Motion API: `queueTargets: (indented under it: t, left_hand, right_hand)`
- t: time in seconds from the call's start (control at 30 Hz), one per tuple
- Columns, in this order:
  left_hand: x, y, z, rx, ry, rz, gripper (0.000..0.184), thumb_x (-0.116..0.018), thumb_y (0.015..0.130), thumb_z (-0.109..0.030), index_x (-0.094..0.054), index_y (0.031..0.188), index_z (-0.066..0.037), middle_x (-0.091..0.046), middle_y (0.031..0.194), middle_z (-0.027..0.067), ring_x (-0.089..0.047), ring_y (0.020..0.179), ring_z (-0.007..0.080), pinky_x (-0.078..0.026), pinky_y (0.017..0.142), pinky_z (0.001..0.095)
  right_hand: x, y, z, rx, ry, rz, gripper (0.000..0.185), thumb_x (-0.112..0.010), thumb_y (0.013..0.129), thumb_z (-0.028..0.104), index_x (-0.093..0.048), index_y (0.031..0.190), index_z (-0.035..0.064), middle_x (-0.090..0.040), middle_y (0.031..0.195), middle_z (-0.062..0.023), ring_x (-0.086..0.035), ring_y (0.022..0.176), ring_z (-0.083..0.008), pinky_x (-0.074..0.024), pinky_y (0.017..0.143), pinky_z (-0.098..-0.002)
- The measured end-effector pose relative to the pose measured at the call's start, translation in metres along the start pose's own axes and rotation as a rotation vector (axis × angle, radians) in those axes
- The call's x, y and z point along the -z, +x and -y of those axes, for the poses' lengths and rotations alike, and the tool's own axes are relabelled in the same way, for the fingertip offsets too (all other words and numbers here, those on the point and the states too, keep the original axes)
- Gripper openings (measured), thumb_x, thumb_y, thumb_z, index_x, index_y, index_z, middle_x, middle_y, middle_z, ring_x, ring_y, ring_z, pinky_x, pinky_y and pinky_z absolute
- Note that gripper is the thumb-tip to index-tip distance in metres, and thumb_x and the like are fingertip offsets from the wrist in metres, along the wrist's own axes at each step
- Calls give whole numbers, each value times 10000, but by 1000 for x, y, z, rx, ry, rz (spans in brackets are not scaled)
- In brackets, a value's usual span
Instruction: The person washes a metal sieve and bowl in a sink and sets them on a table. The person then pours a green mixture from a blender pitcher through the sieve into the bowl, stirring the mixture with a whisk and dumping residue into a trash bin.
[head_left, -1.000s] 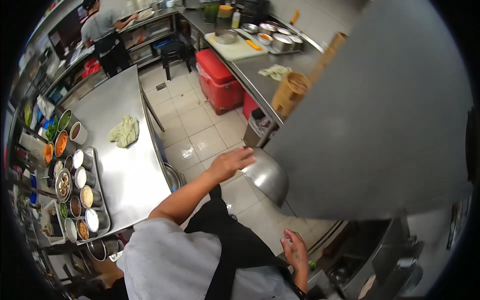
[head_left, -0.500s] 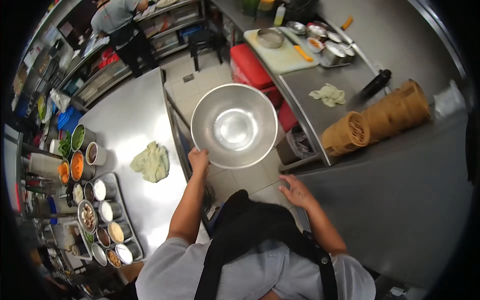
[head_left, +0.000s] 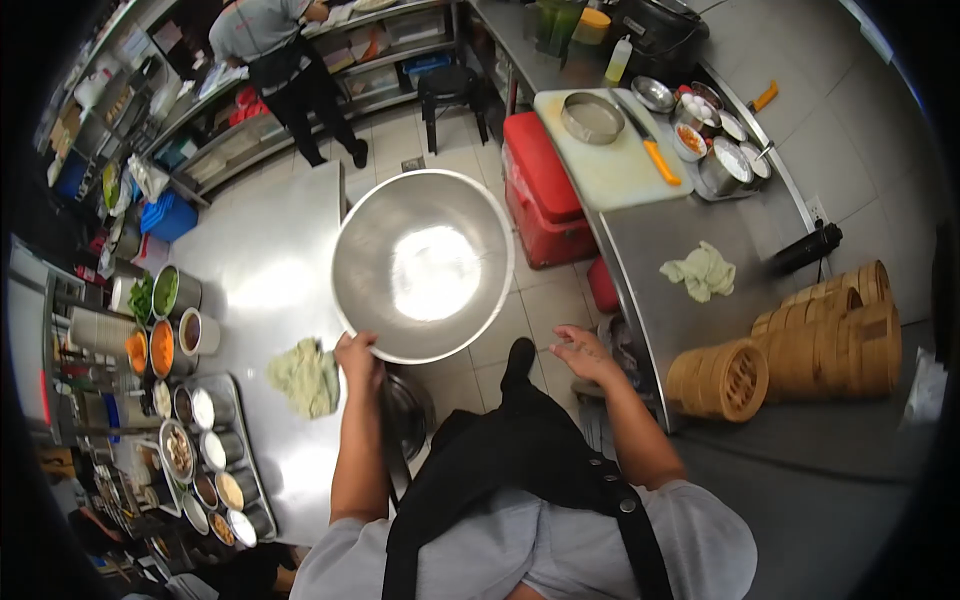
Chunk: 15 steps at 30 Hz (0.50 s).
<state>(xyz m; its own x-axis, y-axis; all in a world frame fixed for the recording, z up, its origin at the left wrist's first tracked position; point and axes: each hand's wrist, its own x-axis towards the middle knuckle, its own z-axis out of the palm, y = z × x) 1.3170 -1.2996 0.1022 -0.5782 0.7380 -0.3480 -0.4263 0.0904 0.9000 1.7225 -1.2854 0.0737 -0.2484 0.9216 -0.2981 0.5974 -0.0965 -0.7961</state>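
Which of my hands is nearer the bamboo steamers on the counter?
Right. Your right hand, open and holding nothing, is just short of the counter with the bamboo steamers; your left hand is farther away, gripping the metal bowl by its rim.

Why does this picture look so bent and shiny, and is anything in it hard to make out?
Head view: black corners and bowed edges, like a wide lens; white glare inside the metal bowl and on the left steel table; the far lower-left shelves are dim and smeared.
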Motion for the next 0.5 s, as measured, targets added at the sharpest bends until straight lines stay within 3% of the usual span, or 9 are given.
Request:
queueTargets:
  t: [0.07, 0.13, 0.2, 0.3, 0.4, 0.47, 0.5]
  left_hand:
    - [-14, 6, -24, -27, -11, -105, 166, -547, 706, 64, -562, 870, 50, -624, 762, 120, -625, 677, 231, -529, 621, 331]
    - [-9, 26, -37, -12, 6, -214, 194, -534, 704, 57, -557, 897, 48, -628, 799, 131, -626, 671, 240, -545, 619, 354]
    - [-14, 35, -56, -48, 39, -299, 188, -538, 732, -5, -557, 913, 44, -620, 869, 145, -649, 722, 261, -589, 582, 414]
    - [-3, 52, -68, -166, -42, -459, 184, -559, 754, -33, -559, 921, 43, -619, 865, 142, -653, 687, 268, -610, 570, 432]
    - [7, 64, -72, -216, -92, -628, 162, -564, 779, -32, -556, 917, 52, -619, 844, 141, -646, 633, 273, -611, 501, 419]
    - [10, 65, -78, -208, -103, -732, 132, -556, 792, -20, -549, 899, 57, -616, 809, 144, -635, 572, 273, -587, 429, 390]
    - [10, 63, -82, -204, -115, -767, 127, -551, 793, -17, -547, 895, 59, -615, 796, 147, -631, 554, 274, -582, 422, 383]
  right_hand:
    - [22, 37, -12, 3, 99, -27, 459, -671, 857, 272, -587, 1205, -15, -629, 1185, -189, -601, 1109, -302, -468, 943, -379]
    - [45, 73, -26, 33, 89, -193, 422, -681, 863, 280, -605, 1170, 0, -670, 1048, -148, -640, 976, -259, -494, 858, -354]
    - [75, 116, -35, 59, 217, -285, 397, -677, 877, 297, -612, 1155, 22, -680, 978, -112, -649, 909, -218, -508, 781, -325]
    - [131, 193, -51, -1, 518, -290, 312, -608, 935, 349, -602, 1113, 93, -641, 876, -4, -612, 710, -103, -454, 557, -224]
    - [197, 280, -77, -195, 401, -468, 362, -567, 945, 395, -551, 1174, 115, -661, 859, -41, -630, 656, -138, -437, 462, -266]
    - [231, 319, -55, -351, 360, -584, 619, -554, 906, 564, -446, 1300, 100, -658, 853, -94, -627, 586, -179, -431, 429, -300]
    - [247, 342, -57, -409, 397, -598, 661, -550, 888, 601, -465, 1279, 76, -656, 844, -111, -630, 582, -195, -426, 422, -301]
